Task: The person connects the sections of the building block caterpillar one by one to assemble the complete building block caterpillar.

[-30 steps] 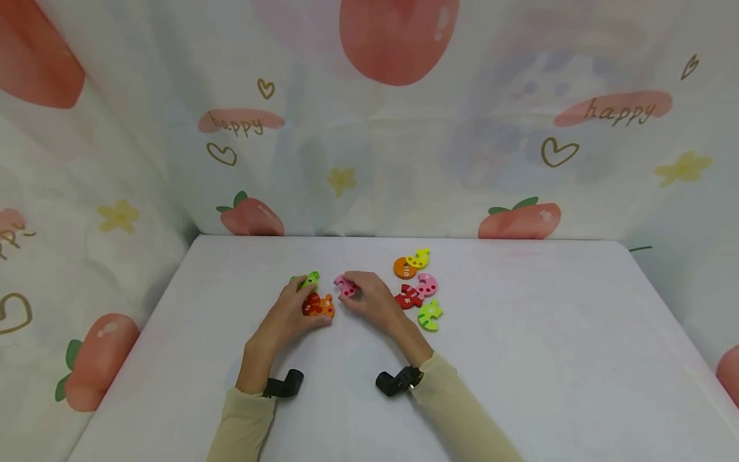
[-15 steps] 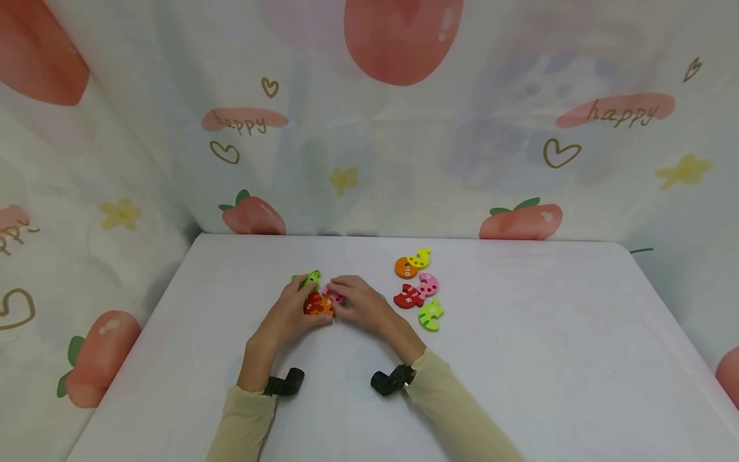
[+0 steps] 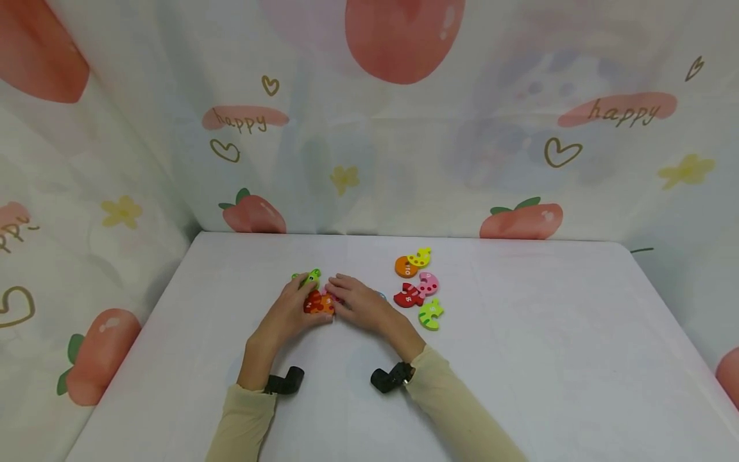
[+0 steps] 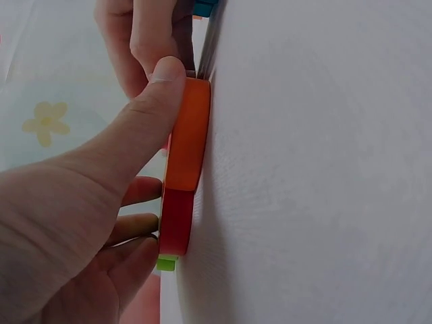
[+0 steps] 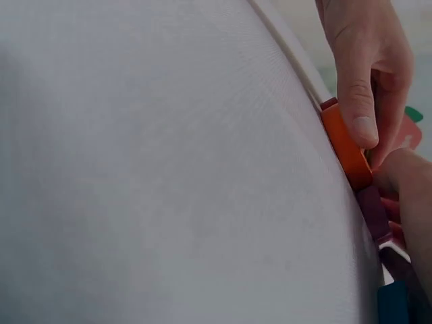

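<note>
One hand, your left (image 3: 283,316), is farthest left, with its thumb along the near side of the flat, thick, orange puzzle-like piece marked 3 (image 3: 326,307) and its fingers at the far side of the cluster, so it grips that piece among its neighbours. Just past those fingers, the bright green animal-headed piece with an eye (image 3: 314,276) pokes out at the far end, partly covered. Nearer you, the glossy red piece marked 2 (image 3: 309,305) sits between your left thumb and fingers, touching the orange piece on its right. Against the far side of that orange piece, the small pink piece (image 3: 325,292) is mostly hidden under the fingers of your right hand (image 3: 364,308), which pinch it, their tips almost meeting your left hand. Beyond your right knuckles, a sliver of blue piece (image 3: 382,295) shows. Well apart to the right, the round orange disc marked 10 (image 3: 405,267) touches the yellow dotted, duck-like piece (image 3: 420,258); nearer you, the red fish-like piece (image 3: 407,295) touches the pink curved piece with red dots (image 3: 429,283), and the lime-green striped piece (image 3: 430,315) lies just below them on the white tabletop (image 3: 537,333).
</note>
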The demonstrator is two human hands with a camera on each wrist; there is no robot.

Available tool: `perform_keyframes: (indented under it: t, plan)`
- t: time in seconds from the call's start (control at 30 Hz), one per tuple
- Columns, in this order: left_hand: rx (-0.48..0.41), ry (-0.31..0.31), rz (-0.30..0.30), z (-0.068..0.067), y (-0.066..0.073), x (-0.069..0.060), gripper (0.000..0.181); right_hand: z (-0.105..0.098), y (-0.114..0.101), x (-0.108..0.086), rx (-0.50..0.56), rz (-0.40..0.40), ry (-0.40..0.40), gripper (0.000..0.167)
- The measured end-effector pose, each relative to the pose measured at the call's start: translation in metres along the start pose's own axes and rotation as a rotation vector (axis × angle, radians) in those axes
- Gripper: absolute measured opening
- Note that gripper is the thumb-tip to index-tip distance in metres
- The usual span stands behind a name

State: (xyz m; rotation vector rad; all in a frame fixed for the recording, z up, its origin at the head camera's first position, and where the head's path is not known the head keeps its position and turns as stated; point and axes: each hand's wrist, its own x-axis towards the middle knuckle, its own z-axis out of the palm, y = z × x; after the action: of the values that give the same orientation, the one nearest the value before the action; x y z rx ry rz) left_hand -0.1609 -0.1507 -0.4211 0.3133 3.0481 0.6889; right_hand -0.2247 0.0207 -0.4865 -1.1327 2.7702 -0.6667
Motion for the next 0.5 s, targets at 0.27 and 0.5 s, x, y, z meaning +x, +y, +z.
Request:
perform_keyframes:
  t: [0.27, 0.5]
  plan:
    - [-0.088, -0.023, 0.026, 0.035, -0.052, 0.022, 0.080, -0.006, 0.003, -0.008, -0.061, 0.048, -0.039, 0.061]
    - [-0.106, -0.073, -0.011, 0.036, -0.048, 0.022, 0.080, -0.026, 0.022, -0.040, 0.065, 0.106, 0.059, 0.073]
